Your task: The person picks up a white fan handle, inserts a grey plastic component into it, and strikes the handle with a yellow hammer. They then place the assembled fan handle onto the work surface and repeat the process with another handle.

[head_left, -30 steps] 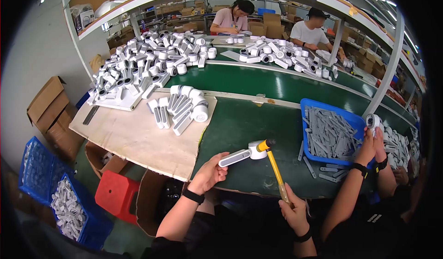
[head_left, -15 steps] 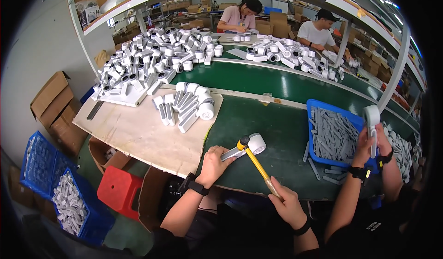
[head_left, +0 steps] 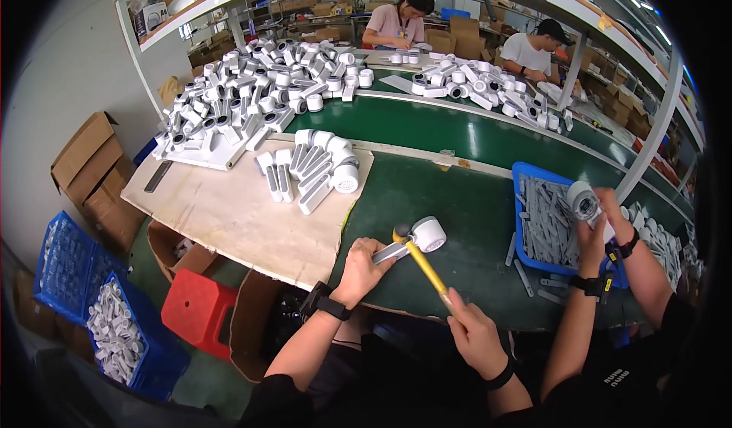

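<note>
a red stool stands beside a brown cardboard box.

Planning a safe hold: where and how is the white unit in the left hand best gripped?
Probably by the near end of its slim handle, coming from the left: the handle points down-left into the left hand, while the bulky round head sits at the upper right and the hammer crosses in front near that head.
</note>
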{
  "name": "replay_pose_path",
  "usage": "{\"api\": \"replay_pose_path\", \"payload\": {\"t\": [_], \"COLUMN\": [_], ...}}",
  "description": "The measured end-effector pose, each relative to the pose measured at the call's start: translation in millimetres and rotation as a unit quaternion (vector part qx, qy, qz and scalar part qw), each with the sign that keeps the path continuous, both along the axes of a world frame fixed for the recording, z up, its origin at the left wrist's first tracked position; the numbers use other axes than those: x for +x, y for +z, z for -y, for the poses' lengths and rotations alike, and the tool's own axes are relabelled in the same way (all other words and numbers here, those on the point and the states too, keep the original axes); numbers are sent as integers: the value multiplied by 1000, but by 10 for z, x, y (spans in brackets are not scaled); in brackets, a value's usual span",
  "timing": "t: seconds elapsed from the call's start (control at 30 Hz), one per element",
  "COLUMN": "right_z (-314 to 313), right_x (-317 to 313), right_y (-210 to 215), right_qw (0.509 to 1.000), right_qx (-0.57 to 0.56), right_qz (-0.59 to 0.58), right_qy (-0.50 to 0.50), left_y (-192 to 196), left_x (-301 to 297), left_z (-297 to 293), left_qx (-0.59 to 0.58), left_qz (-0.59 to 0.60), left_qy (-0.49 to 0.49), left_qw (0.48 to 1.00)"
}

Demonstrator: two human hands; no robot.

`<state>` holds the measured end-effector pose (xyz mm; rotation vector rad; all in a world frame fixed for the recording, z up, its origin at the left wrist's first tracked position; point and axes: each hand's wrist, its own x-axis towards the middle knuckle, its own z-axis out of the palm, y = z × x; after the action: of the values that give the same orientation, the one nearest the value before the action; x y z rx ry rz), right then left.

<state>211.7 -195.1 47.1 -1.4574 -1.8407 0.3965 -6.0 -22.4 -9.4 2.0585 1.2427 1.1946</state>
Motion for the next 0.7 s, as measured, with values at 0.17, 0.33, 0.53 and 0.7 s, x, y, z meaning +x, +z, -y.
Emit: {"api": "replay_pose_path", "payload": {"t": [0.17, 0.33, 0.53, 0.7], "right_z": [-37, 39, 17, 60], "right_x": [16, -115, -162, -172], "right_y": [-27, 4, -42, -54], "right_qw": [999, 995, 996, 992], "right_qx": [-21, -72, -38, -68], "right_qz": [15, 20, 20, 70], "right_qy": [21, 68, 71, 86], "left_y": [-6, -354, -410, -371], "left_x": [-61, -211, -212, -201], "left_z": [31, 75, 42, 66], "left_qx": [22, 41, 1, -13], "left_qz": [-37, -20, 7, 9], "left_qy": [12, 71, 78, 80], "left_qw": [999, 996, 997, 997]}}
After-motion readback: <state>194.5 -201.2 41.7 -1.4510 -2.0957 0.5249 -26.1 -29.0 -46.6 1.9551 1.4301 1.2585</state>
